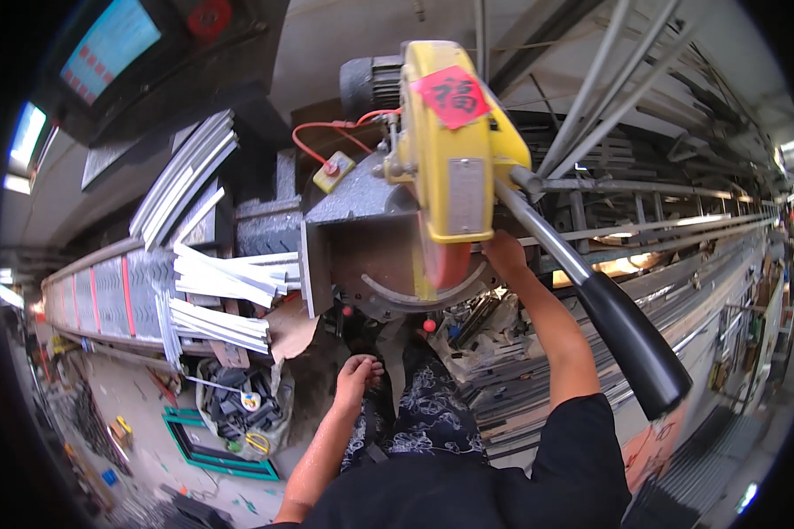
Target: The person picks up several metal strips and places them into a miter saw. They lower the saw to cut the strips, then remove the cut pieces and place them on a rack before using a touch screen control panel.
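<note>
A yellow cut-off saw (450, 159) with a red paper square on its guard stands over a metal saw table (366, 256). Below the guard shows a blurred reddish blade (450, 263). My right hand (505, 256) is bent just right of the blade, beside the guard's lower edge; its fingertips are partly hidden, and whatever they grip cannot be made out. A pale metal bar (626, 231) runs off to the right from near that hand. In front of my thigh, my left hand (360, 368) is loosely closed, with nothing seen in it.
The saw's black-gripped lever (631, 339) reaches over my right arm. Cut silvery strips (229, 273) lie left of the saw on a bench (97, 300). A bag of dark parts (247, 397) sits by a green frame (181, 441). Long bars (582, 370) are stacked at right.
</note>
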`<state>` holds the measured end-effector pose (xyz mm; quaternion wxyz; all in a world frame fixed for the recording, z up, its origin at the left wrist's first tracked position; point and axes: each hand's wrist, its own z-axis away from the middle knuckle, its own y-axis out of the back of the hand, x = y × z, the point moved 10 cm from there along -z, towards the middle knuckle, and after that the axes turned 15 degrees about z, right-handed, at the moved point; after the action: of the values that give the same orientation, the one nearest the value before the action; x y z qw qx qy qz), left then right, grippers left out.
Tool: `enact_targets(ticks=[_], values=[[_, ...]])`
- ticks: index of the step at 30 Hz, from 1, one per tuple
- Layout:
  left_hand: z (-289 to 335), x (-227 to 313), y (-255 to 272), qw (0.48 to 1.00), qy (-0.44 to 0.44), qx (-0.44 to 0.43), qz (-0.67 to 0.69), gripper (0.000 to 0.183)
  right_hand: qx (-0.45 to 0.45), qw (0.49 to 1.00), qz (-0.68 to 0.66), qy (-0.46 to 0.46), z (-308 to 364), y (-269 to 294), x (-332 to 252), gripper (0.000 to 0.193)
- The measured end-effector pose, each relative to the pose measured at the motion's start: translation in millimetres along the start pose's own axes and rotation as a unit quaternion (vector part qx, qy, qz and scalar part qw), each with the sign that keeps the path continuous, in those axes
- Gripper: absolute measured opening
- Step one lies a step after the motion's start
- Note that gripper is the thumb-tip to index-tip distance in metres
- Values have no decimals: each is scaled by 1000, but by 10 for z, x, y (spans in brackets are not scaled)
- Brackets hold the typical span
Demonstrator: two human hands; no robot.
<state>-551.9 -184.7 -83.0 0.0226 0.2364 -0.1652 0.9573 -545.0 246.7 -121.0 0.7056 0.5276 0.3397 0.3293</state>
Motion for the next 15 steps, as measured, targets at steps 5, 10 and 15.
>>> enact_targets(ticks=[5,10,15], values=[[-232,41,-129,1000,-10,-4,12,21,73,994,3,85,5,158,-632,21],[-377,319,-130,997,-62,-33,17,20,37,989,36,141,1,151,-687,17],[-522,465,56,996,-92,11,11,19,111,972,12,207,18,236,-1039,15]])
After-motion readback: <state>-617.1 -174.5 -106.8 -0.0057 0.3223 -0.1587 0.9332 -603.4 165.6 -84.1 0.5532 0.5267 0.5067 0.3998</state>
